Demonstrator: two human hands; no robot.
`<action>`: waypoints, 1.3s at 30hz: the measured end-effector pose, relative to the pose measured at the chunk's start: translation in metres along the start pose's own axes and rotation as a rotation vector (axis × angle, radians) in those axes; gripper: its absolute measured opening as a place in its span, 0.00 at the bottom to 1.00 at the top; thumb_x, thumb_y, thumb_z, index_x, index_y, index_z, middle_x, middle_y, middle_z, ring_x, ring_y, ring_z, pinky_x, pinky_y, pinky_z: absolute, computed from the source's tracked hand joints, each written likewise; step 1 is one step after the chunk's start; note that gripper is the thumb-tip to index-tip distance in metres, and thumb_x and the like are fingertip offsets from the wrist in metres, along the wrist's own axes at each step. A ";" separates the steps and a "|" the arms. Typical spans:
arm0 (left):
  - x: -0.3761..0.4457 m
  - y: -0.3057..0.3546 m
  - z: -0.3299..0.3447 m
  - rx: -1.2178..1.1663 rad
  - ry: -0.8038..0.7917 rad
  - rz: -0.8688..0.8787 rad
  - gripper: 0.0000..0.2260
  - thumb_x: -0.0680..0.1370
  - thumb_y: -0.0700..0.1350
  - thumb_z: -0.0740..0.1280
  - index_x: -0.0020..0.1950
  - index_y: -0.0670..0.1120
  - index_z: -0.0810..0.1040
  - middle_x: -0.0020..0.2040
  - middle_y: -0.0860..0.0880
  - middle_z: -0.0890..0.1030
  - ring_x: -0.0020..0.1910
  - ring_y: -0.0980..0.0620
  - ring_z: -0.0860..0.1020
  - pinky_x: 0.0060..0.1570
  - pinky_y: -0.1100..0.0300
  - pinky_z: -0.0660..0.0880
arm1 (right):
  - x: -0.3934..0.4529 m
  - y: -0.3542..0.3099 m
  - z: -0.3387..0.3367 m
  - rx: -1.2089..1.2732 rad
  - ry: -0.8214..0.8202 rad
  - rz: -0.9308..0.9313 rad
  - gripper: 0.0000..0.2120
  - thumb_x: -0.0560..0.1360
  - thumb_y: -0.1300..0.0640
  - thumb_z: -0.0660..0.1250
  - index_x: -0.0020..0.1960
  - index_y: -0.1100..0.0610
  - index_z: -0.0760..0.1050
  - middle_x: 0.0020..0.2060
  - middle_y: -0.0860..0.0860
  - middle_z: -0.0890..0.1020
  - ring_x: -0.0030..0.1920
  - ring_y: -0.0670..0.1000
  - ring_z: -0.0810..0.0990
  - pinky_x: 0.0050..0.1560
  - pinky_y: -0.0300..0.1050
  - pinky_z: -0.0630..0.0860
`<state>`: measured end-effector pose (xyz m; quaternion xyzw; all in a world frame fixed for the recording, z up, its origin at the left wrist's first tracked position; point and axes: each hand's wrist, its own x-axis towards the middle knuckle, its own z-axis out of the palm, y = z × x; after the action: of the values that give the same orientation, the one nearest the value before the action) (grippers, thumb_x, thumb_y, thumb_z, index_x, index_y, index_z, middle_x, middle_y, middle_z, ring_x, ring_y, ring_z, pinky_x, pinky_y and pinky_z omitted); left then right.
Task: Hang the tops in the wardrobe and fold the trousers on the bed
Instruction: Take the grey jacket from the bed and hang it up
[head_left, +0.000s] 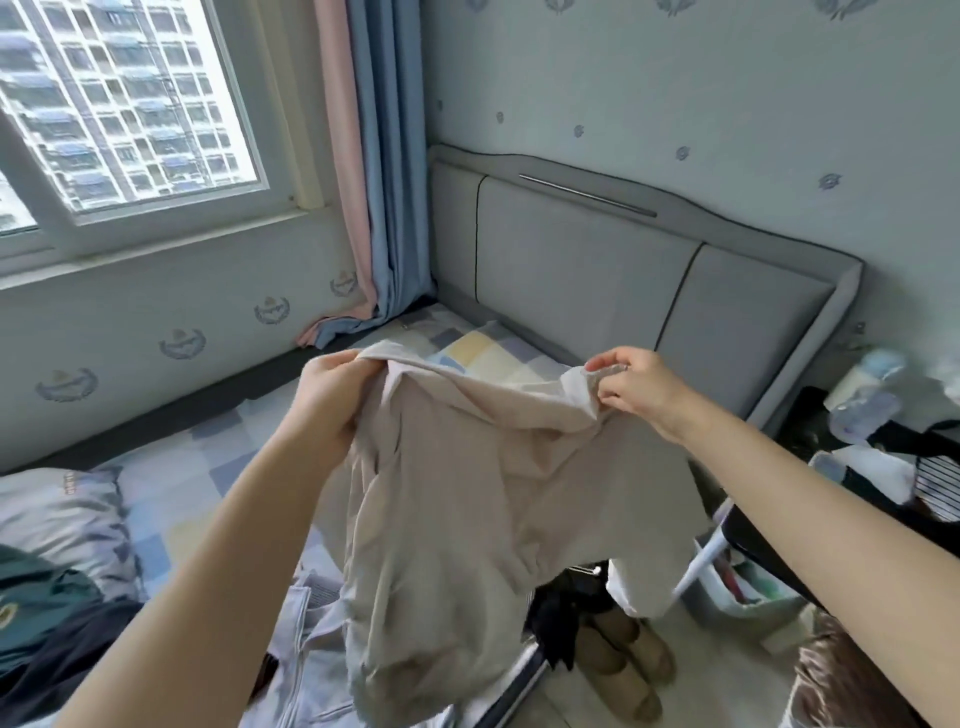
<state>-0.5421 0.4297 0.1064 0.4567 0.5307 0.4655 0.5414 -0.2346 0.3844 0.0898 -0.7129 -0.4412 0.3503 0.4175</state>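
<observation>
I held the beige garment (483, 483) up in the air over the edge of the bed (171, 499). My left hand (332, 395) had its grip closed around one top corner. My right hand (636, 387) pinched the other top corner. The top edge ran straight across from one grip to the other. The long part hung down below both grips. I could not tell yet if it was a top or trousers.
</observation>
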 end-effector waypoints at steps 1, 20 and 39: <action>-0.003 0.012 0.006 -0.016 -0.024 0.013 0.10 0.75 0.39 0.69 0.36 0.46 0.86 0.32 0.49 0.83 0.30 0.55 0.79 0.30 0.64 0.75 | -0.004 0.003 0.004 -0.030 -0.066 0.029 0.12 0.72 0.72 0.62 0.49 0.58 0.78 0.42 0.55 0.78 0.42 0.52 0.76 0.49 0.47 0.78; -0.025 0.077 0.063 -0.094 -0.119 -0.071 0.02 0.74 0.39 0.72 0.43 0.40 0.81 0.38 0.45 0.82 0.37 0.48 0.81 0.42 0.56 0.80 | -0.111 -0.019 0.112 -1.444 -0.004 -1.490 0.12 0.69 0.67 0.65 0.34 0.51 0.77 0.37 0.49 0.82 0.51 0.53 0.82 0.63 0.60 0.72; -0.050 -0.066 0.001 0.514 -0.738 0.040 0.23 0.72 0.68 0.60 0.58 0.55 0.79 0.50 0.57 0.83 0.50 0.57 0.80 0.51 0.61 0.75 | -0.117 -0.051 0.004 -0.146 0.321 -0.383 0.12 0.78 0.65 0.56 0.42 0.62 0.77 0.36 0.59 0.78 0.36 0.48 0.72 0.38 0.43 0.67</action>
<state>-0.5404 0.3699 0.0489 0.7220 0.3916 0.1351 0.5542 -0.2981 0.2910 0.1492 -0.6910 -0.5203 0.1145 0.4886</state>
